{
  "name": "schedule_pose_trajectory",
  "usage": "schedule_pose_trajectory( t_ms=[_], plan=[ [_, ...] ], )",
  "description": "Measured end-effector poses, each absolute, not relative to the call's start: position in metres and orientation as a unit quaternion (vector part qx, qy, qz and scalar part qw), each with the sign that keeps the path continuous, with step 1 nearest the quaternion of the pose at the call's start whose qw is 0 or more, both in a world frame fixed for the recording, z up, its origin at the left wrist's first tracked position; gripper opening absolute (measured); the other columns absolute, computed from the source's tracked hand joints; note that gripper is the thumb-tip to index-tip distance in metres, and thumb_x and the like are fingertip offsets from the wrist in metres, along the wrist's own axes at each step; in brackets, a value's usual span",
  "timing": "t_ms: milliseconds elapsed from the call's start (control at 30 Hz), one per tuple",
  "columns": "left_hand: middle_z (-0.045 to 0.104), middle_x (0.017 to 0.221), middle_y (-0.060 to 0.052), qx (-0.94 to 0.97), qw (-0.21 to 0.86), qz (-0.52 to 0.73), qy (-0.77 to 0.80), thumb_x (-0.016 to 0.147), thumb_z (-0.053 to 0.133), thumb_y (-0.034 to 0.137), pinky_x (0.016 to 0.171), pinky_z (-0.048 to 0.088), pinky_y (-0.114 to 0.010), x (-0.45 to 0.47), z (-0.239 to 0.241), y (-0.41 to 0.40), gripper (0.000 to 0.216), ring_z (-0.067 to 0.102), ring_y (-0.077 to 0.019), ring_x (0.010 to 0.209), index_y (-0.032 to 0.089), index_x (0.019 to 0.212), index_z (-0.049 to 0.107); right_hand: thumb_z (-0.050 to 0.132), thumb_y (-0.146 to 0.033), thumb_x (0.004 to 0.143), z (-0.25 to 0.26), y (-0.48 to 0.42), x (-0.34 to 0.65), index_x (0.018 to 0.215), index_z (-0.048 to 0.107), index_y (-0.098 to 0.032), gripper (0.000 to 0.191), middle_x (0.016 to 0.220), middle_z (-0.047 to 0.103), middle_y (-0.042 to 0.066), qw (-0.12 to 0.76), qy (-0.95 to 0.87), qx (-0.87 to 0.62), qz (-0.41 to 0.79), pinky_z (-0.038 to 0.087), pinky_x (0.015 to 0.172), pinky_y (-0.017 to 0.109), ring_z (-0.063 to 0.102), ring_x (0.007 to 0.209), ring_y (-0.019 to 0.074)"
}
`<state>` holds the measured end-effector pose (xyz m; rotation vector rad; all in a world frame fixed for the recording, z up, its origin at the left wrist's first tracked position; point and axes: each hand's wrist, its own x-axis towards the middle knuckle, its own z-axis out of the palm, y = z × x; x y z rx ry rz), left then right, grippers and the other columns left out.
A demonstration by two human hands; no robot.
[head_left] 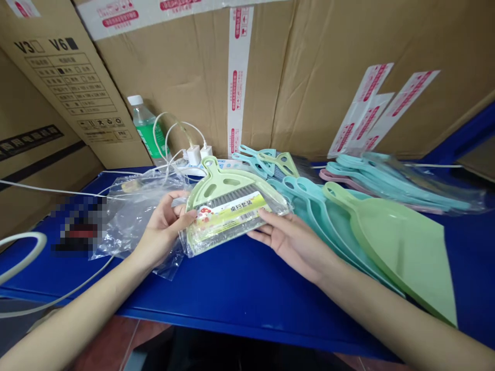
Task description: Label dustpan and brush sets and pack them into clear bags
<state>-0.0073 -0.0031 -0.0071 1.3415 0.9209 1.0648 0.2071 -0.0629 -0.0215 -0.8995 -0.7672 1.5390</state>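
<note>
The light-green dustpan-and-brush set [232, 203], wrapped in clear plastic, is being held between both hands over the blue table [240, 293]. The left hand [168, 221] is pinching its left edge, fingers curling; the right hand [288, 238] is gripping the opposite edge, its thumb pressing beside the printed label [226, 215], fingers partly extended. Crumpled clear plastic [129, 219] is lying beside the left hand; turquoise dustpans [334, 232] are resting near the right.
</note>
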Motion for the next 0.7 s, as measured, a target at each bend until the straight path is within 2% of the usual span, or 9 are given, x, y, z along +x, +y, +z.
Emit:
schedule_pose_trajectory(
  t_ms=[167, 367, 567, 700],
  plan=[
    [0.052, 0.052, 0.013, 0.591, 0.560, 0.450, 0.368, 0.067, 0.085, 0.030, 0.049, 0.042, -0.018, -0.005, -0.014, -0.005, 0.049, 0.052, -0.0092, 0.048, 0.024, 0.095, 0.045, 0.074, -0.032, 0.078, -0.029, -0.063, 0.203, 0.119, 0.062, -0.031, 0.043, 0.115, 0.073, 0.002, 0.577, -0.321, -0.357, 0.661, 0.054, 0.095, 0.042, 0.069, 0.106, 0.0220],
    [0.058, 0.057, 0.010, 0.630, 0.591, 0.378, 0.333, 0.075, 0.082, 0.032, 0.050, 0.041, -0.018, -0.009, -0.011, -0.009, 0.041, 0.053, -0.0080, 0.050, 0.023, 0.087, 0.044, 0.070, -0.034, 0.080, -0.032, -0.061, 0.200, 0.119, 0.061, -0.031, 0.039, 0.113, 0.074, 0.004, 0.590, -0.315, -0.345, 0.659, 0.055, 0.093, 0.045, 0.068, 0.107, 0.0244],
    [0.073, 0.071, -0.002, 0.689, 0.619, 0.285, 0.248, 0.087, 0.071, 0.037, 0.057, 0.051, -0.023, -0.014, -0.016, -0.005, 0.031, 0.068, -0.0155, 0.064, 0.021, 0.091, 0.045, 0.077, -0.030, 0.071, -0.025, -0.063, 0.199, 0.110, 0.062, -0.028, 0.042, 0.111, 0.074, 0.005, 0.613, -0.323, -0.381, 0.612, 0.054, 0.093, 0.047, 0.069, 0.105, 0.0263],
    [0.070, 0.067, -0.001, 0.703, 0.611, 0.276, 0.238, 0.092, 0.064, 0.040, 0.052, 0.049, -0.022, -0.015, -0.015, -0.004, 0.025, 0.068, -0.0147, 0.059, 0.020, 0.087, 0.049, 0.077, -0.025, 0.070, -0.018, -0.063, 0.209, 0.101, 0.059, -0.026, 0.036, 0.108, 0.074, 0.004, 0.618, -0.327, -0.401, 0.591, 0.053, 0.094, 0.047, 0.070, 0.103, 0.0259]
  ],
)
